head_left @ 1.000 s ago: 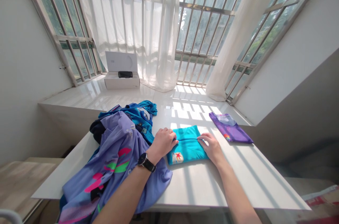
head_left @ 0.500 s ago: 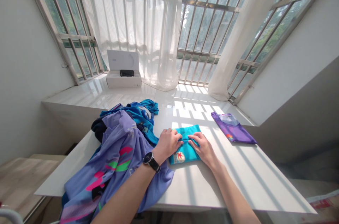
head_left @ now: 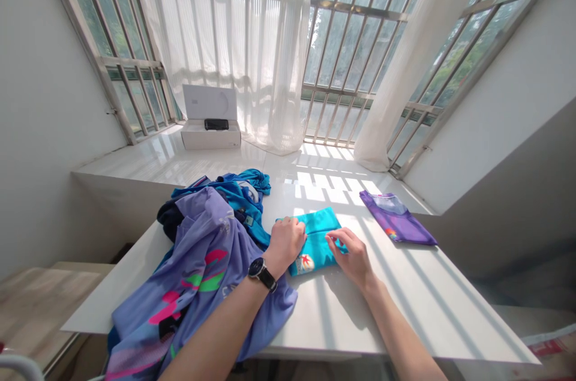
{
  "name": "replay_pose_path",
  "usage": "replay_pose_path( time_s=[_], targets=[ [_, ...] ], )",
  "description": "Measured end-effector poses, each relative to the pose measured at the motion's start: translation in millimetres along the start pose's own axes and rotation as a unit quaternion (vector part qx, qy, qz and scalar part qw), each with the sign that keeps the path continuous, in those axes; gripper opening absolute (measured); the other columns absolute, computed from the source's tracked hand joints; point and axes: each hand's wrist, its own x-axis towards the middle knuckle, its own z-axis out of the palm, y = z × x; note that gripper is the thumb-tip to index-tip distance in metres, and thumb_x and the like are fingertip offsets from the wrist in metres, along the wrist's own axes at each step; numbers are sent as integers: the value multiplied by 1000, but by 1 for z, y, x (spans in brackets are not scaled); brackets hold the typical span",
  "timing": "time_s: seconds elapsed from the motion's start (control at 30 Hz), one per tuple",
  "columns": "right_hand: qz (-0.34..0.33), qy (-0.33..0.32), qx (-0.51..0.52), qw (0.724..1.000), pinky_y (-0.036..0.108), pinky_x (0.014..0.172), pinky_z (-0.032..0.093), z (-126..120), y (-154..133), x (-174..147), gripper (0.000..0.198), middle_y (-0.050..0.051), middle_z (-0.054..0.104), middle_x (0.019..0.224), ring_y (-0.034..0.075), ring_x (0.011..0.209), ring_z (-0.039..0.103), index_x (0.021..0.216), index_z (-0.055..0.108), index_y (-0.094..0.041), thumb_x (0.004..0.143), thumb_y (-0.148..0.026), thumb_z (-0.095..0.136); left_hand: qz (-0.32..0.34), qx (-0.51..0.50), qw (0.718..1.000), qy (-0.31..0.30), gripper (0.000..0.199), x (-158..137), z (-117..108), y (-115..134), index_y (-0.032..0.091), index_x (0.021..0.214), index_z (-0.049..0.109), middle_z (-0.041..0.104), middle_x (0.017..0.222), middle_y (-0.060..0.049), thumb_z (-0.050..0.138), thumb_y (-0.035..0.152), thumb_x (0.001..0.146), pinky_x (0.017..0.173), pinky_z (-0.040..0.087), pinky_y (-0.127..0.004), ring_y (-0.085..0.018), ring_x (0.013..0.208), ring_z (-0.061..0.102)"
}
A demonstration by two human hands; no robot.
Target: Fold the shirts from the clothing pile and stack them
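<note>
A folded turquoise shirt lies on the white table between my hands, with a pale and red print at its near left corner and a crease running across it. My left hand, below a black wristwatch, has its fingers curled over the shirt's left edge; the fingertips are partly hidden. At the right edge, my right hand pinches the fabric between thumb and fingers. The shirt's far side looks slightly raised toward the window.
A heap of clothes, with a lavender printed garment on top and blue ones behind, hangs over the table's front left edge. A folded purple shirt lies at the right. An open white box holding a black device stands by the curtained window.
The turquoise shirt has turned slightly, its right side shifting away from me. My right hand has moved right from the shirt's middle to its edge, and my left hand's fingers have curled in.
</note>
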Motion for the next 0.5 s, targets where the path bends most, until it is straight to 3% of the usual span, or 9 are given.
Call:
replay_pose_path(
  time_s=[0.1, 0.2, 0.33, 0.5],
  targets=[
    [25, -19, -9, 999, 25, 56, 45, 1, -1, -2, 19, 0, 65, 68, 12, 53, 53, 89, 71, -21, 98, -32, 59, -50, 11, 999, -1, 20, 1, 1, -1, 17, 103, 66, 69, 101, -10, 50, 27, 102, 81, 50, -35, -26, 97, 66],
    [74, -67, -30, 995, 26, 56, 45, 3, 1, -5, 23, -1, 65, 64, 13, 50, 54, 94, 72, -20, 97, -38, 58, -56, -2, 998, -10, 18, 1, 3, -2, 16, 106, 65, 69, 101, -10, 50, 25, 101, 79, 51, -32, -25, 95, 68],
    [134, -134, -41, 981, 27, 58, 44, 2, 1, -6, 28, 0, 66, 65, 16, 54, 58, 97, 72, -20, 96, -43, 57, -8, -4, 1000, -3, 22, -2, 7, -1, 17, 102, 65, 68, 100, -9, 43, 19, 102, 81, 51, -33, -25, 96, 66],
    [162, -146, -12, 976, 27, 57, 43, 0, 1, -7, 29, 0, 63, 65, 16, 55, 57, 96, 70, -20, 96, -44, 54, 65, -13, 998, 17, 31, -6, 7, 1, 21, 118, 63, 66, 111, -8, 39, 12, 102, 85, 50, -32, -24, 101, 62]
  ],
)
